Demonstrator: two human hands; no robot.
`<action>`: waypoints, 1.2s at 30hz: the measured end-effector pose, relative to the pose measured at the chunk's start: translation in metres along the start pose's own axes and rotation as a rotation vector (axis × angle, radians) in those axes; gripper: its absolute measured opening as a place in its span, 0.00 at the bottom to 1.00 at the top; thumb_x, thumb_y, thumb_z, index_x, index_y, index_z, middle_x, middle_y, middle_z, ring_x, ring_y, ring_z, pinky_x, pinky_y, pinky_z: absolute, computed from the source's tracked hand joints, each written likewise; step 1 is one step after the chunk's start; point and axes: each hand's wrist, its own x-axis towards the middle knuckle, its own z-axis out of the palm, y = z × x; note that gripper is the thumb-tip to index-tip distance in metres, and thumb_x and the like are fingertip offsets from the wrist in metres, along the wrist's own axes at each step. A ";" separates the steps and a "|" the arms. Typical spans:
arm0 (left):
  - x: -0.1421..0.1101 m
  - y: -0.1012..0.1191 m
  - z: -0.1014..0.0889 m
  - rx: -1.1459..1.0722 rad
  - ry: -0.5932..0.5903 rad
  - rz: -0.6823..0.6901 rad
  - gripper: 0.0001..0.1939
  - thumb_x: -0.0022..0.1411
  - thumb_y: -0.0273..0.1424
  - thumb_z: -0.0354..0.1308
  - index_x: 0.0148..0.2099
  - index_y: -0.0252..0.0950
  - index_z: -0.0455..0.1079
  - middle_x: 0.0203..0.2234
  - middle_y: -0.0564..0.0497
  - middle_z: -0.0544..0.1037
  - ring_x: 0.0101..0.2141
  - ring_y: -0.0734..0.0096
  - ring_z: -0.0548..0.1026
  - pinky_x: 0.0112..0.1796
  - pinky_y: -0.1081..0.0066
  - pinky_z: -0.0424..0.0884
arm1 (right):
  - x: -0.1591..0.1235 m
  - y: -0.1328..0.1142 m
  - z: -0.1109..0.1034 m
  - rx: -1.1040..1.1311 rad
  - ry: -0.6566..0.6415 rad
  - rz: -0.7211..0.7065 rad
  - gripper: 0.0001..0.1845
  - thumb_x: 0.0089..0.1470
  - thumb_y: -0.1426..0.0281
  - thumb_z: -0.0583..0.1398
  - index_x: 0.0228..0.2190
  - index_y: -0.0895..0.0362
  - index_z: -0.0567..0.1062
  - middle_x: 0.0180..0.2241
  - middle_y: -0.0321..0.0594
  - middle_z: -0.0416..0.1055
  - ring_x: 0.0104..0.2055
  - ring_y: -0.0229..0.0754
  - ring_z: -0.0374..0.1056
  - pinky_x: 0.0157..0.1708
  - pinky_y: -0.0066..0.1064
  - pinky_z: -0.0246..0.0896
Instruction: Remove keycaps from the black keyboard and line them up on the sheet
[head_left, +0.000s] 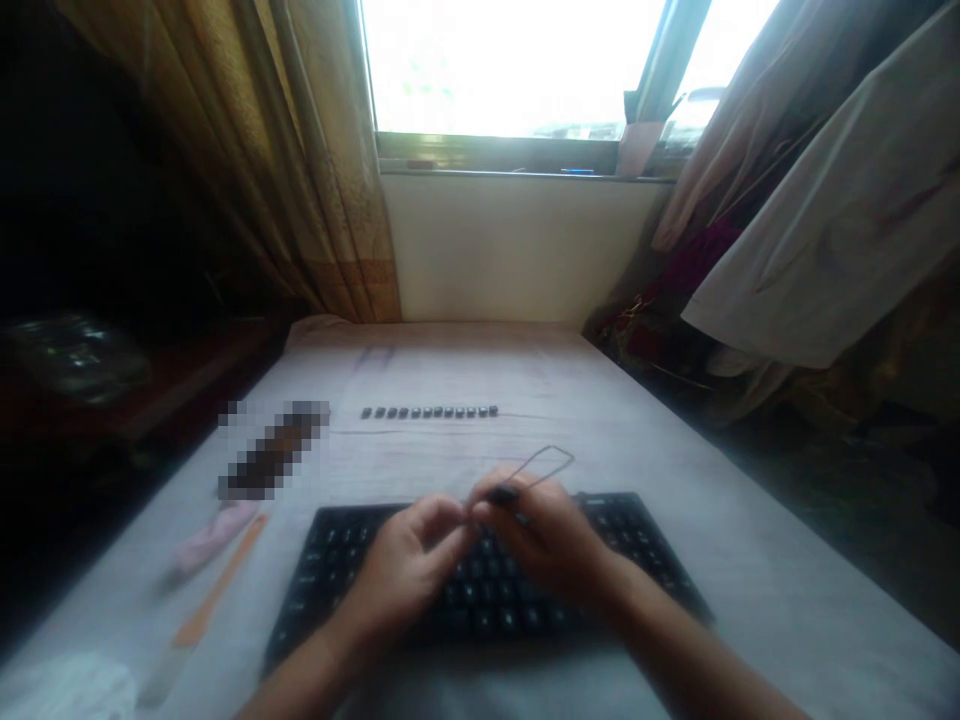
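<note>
A black keyboard (510, 618) lies on the pale sheet right in front of me, under both hands. My right hand (551, 530) is closed on a wire keycap puller (503, 494); its dark grip shows between the fingers and its wire loop points up and away. My left hand (405, 555) is pinched, its fingertips meeting those of my right hand above the upper keys. Whatever the left fingertips hold is too small to make out. Beyond the keyboard, several small dark keycaps (427, 412) stand in a straight row.
On the left lie an orange-handled tool with a pale end (217, 585), a pink cloth (217, 535) and a blurred-out dark item (274, 450). Something white (67, 688) sits at the near left corner. Clothes (825, 230) hang on the right; a curtain (330, 180) hangs beside the window.
</note>
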 end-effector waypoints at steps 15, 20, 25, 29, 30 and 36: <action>0.001 -0.005 -0.004 -0.394 0.071 -0.243 0.28 0.38 0.48 0.72 0.36 0.34 0.73 0.22 0.55 0.76 0.21 0.79 0.67 0.19 0.80 0.58 | -0.009 0.006 0.007 -0.048 -0.023 0.021 0.06 0.52 0.75 0.61 0.34 0.57 0.75 0.30 0.38 0.71 0.28 0.37 0.67 0.28 0.27 0.65; 0.003 -0.010 -0.007 -0.361 0.044 -0.249 0.28 0.41 0.49 0.71 0.38 0.34 0.74 0.21 0.55 0.75 0.21 0.79 0.68 0.19 0.80 0.59 | -0.008 0.011 0.011 -0.051 -0.056 0.067 0.05 0.51 0.75 0.63 0.32 0.56 0.76 0.29 0.37 0.72 0.28 0.36 0.68 0.29 0.25 0.64; 0.002 -0.014 -0.007 -0.307 0.026 -0.200 0.26 0.46 0.52 0.66 0.40 0.36 0.75 0.26 0.52 0.76 0.26 0.73 0.71 0.19 0.79 0.60 | -0.005 0.006 0.011 -0.096 -0.057 0.171 0.05 0.47 0.75 0.65 0.29 0.56 0.76 0.29 0.37 0.73 0.28 0.37 0.69 0.30 0.26 0.65; 0.001 -0.021 -0.005 -0.269 0.073 -0.179 0.26 0.50 0.52 0.63 0.43 0.38 0.75 0.31 0.50 0.78 0.29 0.70 0.73 0.19 0.78 0.61 | -0.002 0.007 0.014 -0.183 -0.079 0.192 0.04 0.49 0.73 0.64 0.31 0.55 0.77 0.29 0.37 0.75 0.29 0.39 0.72 0.29 0.27 0.65; 0.002 -0.022 -0.004 -0.268 0.085 -0.184 0.26 0.50 0.52 0.63 0.44 0.37 0.75 0.31 0.49 0.79 0.29 0.69 0.74 0.19 0.78 0.61 | -0.002 0.008 0.015 -0.205 -0.085 0.189 0.04 0.50 0.73 0.63 0.31 0.54 0.78 0.30 0.38 0.76 0.29 0.39 0.72 0.29 0.27 0.65; 0.003 -0.026 -0.001 -0.265 0.095 -0.237 0.34 0.47 0.56 0.62 0.49 0.36 0.73 0.34 0.45 0.81 0.31 0.63 0.78 0.21 0.75 0.67 | 0.002 0.007 0.018 -0.348 -0.142 0.160 0.06 0.49 0.75 0.61 0.30 0.55 0.78 0.28 0.38 0.76 0.26 0.39 0.72 0.26 0.26 0.64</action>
